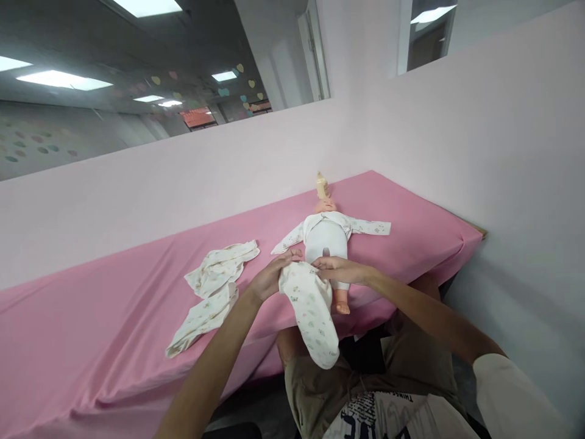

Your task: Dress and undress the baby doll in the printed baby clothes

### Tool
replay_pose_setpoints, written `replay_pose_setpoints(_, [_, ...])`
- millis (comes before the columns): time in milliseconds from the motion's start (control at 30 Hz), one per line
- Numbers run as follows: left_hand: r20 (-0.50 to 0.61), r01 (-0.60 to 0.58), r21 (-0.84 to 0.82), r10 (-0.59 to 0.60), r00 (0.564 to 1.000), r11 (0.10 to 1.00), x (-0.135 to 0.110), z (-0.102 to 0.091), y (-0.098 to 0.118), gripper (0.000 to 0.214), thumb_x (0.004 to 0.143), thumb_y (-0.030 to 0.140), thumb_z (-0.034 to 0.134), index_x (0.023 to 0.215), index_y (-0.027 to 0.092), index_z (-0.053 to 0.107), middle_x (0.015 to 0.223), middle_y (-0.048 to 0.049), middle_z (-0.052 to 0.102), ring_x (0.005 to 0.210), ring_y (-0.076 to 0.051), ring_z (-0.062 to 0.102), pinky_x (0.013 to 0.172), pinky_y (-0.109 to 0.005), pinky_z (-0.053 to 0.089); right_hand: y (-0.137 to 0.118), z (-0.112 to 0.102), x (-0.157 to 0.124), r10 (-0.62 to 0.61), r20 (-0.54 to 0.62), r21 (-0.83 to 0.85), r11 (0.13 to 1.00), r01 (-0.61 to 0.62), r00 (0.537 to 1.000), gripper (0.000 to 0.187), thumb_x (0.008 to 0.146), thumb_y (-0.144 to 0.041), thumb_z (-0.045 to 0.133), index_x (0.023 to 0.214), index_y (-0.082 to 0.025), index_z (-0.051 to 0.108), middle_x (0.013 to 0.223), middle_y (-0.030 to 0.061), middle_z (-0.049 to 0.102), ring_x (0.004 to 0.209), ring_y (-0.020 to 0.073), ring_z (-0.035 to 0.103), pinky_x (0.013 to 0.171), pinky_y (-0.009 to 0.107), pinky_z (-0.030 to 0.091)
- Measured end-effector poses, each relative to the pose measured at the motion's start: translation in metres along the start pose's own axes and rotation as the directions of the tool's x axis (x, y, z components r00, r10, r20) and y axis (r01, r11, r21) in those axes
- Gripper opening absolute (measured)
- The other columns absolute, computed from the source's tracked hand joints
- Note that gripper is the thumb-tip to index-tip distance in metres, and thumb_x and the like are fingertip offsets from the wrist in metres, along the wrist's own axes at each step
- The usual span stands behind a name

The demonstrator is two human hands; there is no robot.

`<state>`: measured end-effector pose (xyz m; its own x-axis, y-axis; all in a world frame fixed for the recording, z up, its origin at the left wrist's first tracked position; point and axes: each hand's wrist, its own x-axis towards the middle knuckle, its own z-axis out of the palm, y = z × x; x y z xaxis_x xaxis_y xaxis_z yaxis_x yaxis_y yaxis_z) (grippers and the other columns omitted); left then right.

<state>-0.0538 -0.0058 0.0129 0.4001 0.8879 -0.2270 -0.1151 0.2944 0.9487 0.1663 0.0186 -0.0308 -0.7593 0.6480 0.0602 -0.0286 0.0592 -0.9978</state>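
A baby doll point(327, 239) lies on its back on the pink cloth, in a white printed long-sleeved top with white fabric around its middle. One bare foot point(342, 303) sticks out toward me. Between my hands hangs a small printed garment leg point(313, 314), wide at the top and rounded at the bottom, drooping past the table edge. My left hand point(275, 272) grips its upper left side, fingers closed on the fabric. On the opposite side my right hand point(337, 269) pinches the upper edge near the doll's legs. Whether the doll's other leg is inside the fabric is hidden.
Another printed baby garment point(217, 286) lies crumpled to the left on the pink-covered table point(114, 329). A toy feeding bottle point(322, 185) stands beyond the doll's head. White walls point(411, 134) bound the back and right; a window runs along the upper left.
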Motion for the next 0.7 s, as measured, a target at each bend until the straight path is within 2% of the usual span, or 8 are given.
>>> replay_pose_setpoints(100, [-0.028, 0.056, 0.095, -0.053, 0.998, 0.994, 0.017, -0.008, 0.002, 0.041, 0.076, 0.054, 0.068, 0.092, 0.017, 0.061, 0.071, -0.0005, 0.063, 0.054, -0.01, 0.055, 0.047, -0.019, 0.038, 0.001, 0.001, 0.005, -0.048, -0.2, 0.086, 0.994, 0.066, 0.979, 0.013, 0.082, -0.035, 0.064, 0.085, -0.022, 0.064, 0.086, 0.0024, 0.065, 0.084, 0.0181, 0.061, 0.082, 0.034, 0.048])
replay_pose_setpoints(200, [-0.03, 0.126, 0.213, -0.122, 0.992, 0.969, 0.043, -0.014, 0.008, 0.047, 0.077, 0.06, 0.064, 0.081, 0.013, 0.063, 0.065, -0.0023, 0.061, 0.054, -0.011, 0.055, 0.048, -0.02, 0.04, 0.0, 0.002, 0.012, -0.082, -0.256, 0.145, 0.982, 0.122, 0.963, 0.016, 0.081, -0.037, 0.066, 0.083, -0.022, 0.064, 0.083, 0.0022, 0.064, 0.081, 0.018, 0.06, 0.08, 0.033, 0.048])
replay_pose_setpoints(300, [-0.015, 0.191, 0.3, -0.196, 0.981, 0.935, 0.069, -0.011, 0.015, 0.043, 0.078, 0.054, 0.065, 0.076, 0.011, 0.064, 0.063, -0.0047, 0.062, 0.053, -0.012, 0.056, 0.048, -0.021, 0.041, -0.002, 0.005, 0.019, -0.127, -0.271, 0.178, 0.968, 0.179, 0.954, 0.017, 0.08, -0.039, 0.068, 0.079, -0.022, 0.063, 0.081, 0.0025, 0.063, 0.081, 0.0187, 0.06, 0.078, 0.033, 0.048])
replay_pose_setpoints(400, [-0.024, 0.244, 0.329, -0.25, 0.968, 0.913, 0.083, -0.002, 0.014, 0.025, 0.075, 0.035, 0.071, 0.069, 0.012, 0.063, 0.055, -0.0018, 0.058, 0.045, -0.01, 0.05, 0.043, -0.021, 0.037, -0.002, 0.006, 0.022, -0.207, -0.353, 0.121, 0.957, 0.264, 0.913, 0.015, 0.082, -0.037, 0.065, 0.081, -0.022, 0.063, 0.084, 0.0033, 0.063, 0.083, 0.0189, 0.059, 0.077, 0.032, 0.047])
replay_pose_setpoints(467, [-0.007, 0.259, 0.317, -0.271, 0.962, 0.912, 0.081, 0.005, 0.009, 0.015, 0.073, 0.025, 0.071, 0.068, 0.013, 0.062, 0.052, 0.0005, 0.056, 0.042, -0.009, 0.047, 0.04, -0.02, 0.036, -0.001, 0.003, 0.021, -0.255, -0.389, 0.039, 0.955, 0.293, 0.885, 0.013, 0.084, -0.034, 0.062, 0.084, -0.021, 0.062, 0.085, 0.0033, 0.063, 0.082, 0.0181, 0.057, 0.076, 0.031, 0.046])
replay_pose_setpoints(533, [0.021, 0.278, 0.276, -0.295, 0.955, 0.92, 0.072, 0.012, 0.002, 0.009, 0.073, 0.022, 0.071, 0.074, 0.015, 0.064, 0.055, 0.0004, 0.058, 0.044, -0.01, 0.05, 0.041, -0.02, 0.039, 0.001, -0.001, 0.018, -0.282, -0.37, -0.037, 0.957, 0.289, 0.885, 0.013, 0.086, -0.031, 0.057, 0.085, -0.019, 0.061, 0.083, 0.0025, 0.062, 0.079, 0.0165, 0.056, 0.073, 0.03, 0.045])
replay_pose_setpoints(700, [0.05, 0.316, 0.171, -0.328, 0.943, 0.933, 0.038, 0.032, -0.008, 0.025, 0.076, 0.023, 0.072, 0.097, 0.011, 0.065, 0.075, -0.0055, 0.067, 0.068, -0.016, 0.063, 0.059, -0.024, 0.051, -0.001, -0.005, 0.017, -0.33, -0.213, -0.18, 0.938, 0.296, 0.92, 0.016, 0.088, -0.028, 0.051, 0.087, -0.015, 0.06, 0.083, 0.0012, 0.061, 0.079, 0.0137, 0.056, 0.072, 0.027, 0.043])
